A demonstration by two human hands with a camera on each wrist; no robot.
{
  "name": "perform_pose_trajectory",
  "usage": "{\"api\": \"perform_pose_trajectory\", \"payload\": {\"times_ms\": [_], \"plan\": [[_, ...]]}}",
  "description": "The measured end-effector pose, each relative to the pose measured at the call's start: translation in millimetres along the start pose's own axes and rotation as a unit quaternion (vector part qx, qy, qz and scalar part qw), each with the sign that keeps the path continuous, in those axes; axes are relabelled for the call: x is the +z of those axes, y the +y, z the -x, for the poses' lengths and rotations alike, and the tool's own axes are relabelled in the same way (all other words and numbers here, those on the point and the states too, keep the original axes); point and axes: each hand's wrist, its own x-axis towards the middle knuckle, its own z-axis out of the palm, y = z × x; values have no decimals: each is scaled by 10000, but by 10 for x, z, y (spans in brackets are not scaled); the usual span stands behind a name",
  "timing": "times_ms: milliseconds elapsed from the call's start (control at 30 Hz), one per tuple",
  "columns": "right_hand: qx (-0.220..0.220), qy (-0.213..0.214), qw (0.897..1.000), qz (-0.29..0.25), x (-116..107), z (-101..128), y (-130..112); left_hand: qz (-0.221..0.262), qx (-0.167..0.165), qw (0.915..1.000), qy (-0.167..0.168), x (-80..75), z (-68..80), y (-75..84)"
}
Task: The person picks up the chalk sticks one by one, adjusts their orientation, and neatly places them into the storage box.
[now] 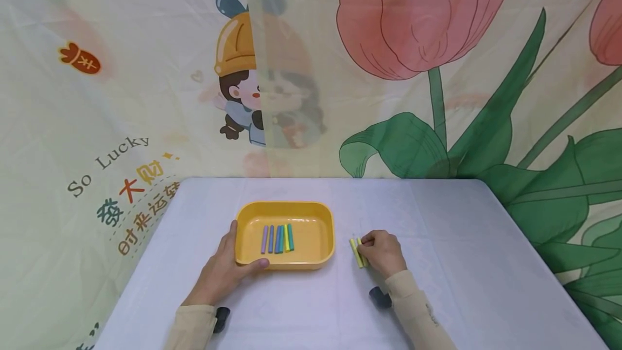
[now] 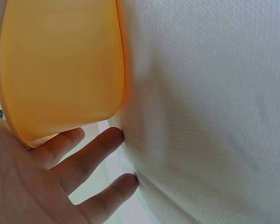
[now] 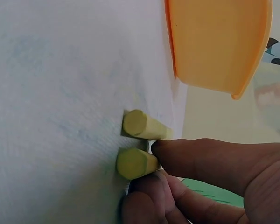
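A yellow tray [image 1: 313, 236] stands on the white table with several coloured chalk sticks [image 1: 271, 239] lying side by side in it: purple, blue, green and yellow. My left hand [image 1: 221, 271] rests at the tray's left side, thumb along the front rim; in the left wrist view its other fingers are straight and spread beside the tray wall. To the right of the tray, my right hand [image 1: 384, 253] pinches a yellow chalk stick [image 3: 132, 163] between thumb and fingers, low at the table. Close beside it lies a second yellow chalk stick [image 1: 356, 253].
A white cloth [image 1: 291, 312] covers the table. Behind it hangs a printed curtain [image 1: 301, 166] with tulips and a cartoon figure. Small black devices [image 1: 380, 297] sit at both wrists, below the sleeves.
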Motion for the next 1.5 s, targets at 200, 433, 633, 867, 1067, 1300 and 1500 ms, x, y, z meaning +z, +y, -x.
{"api": "perform_pose_trajectory", "payload": {"times_ms": [200,433,633,867,1067,1300,1500], "plan": [[39,63,10000,-66,15,1,6,-7,5,10000,8,-1,2,1],[38,97,9998,-193,36,-13,49,-1,55,10000,39,5,-5,-10],[-42,193,9995,-258,48,-21,90,35,63,10000,57,7,-10,-15],[-70,266,9990,-339,31,-19,107,6,110,9999,88,4,-22,-15],[140,155,9981,-578,11,-14,112,-13,184,9997,141,9,-20,-28],[260,120,9970,-716,-7,6,75,28,185,9998,110,4,-1,-15],[376,144,9941,-1003,-9,26,14,66,94,9999,72,14,0,-14]]}}
